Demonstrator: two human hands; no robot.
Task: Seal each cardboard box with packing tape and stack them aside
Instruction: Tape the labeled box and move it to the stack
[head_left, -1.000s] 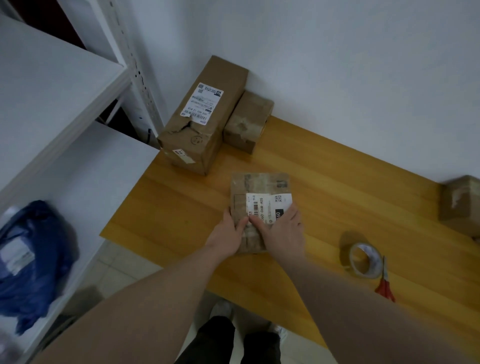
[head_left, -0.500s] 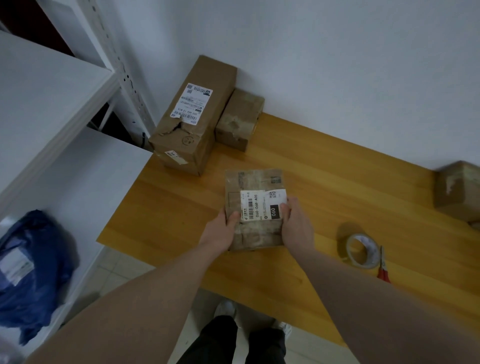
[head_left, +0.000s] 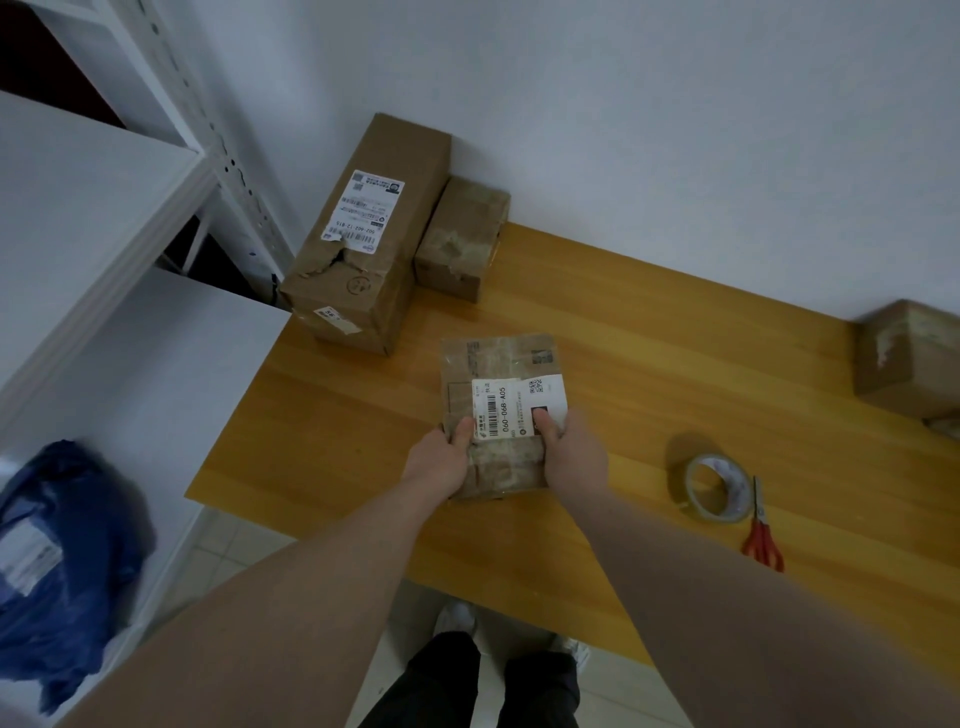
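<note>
A small taped cardboard box (head_left: 498, 364) with a white shipping label lies on the wooden table (head_left: 675, 364) in front of me. My left hand (head_left: 439, 460) grips its near left edge, thumb on top. My right hand (head_left: 574, 452) grips its near right edge, thumb pressed on the label. A roll of packing tape (head_left: 714, 486) lies flat on the table to the right, and red-handled scissors (head_left: 761, 530) lie just beside it. Whether the box rests on the table or is lifted off it I cannot tell.
A long labelled box (head_left: 363, 234) and a smaller box (head_left: 462, 239) stand against the wall at the table's back left. Another box (head_left: 909, 358) sits at the right edge. White shelving (head_left: 104, 218) stands left, with a blue bag (head_left: 62, 545) on it.
Both hands slid from the box's near middle outward to its left and right sides and now grip it. The box has shifted slightly.
</note>
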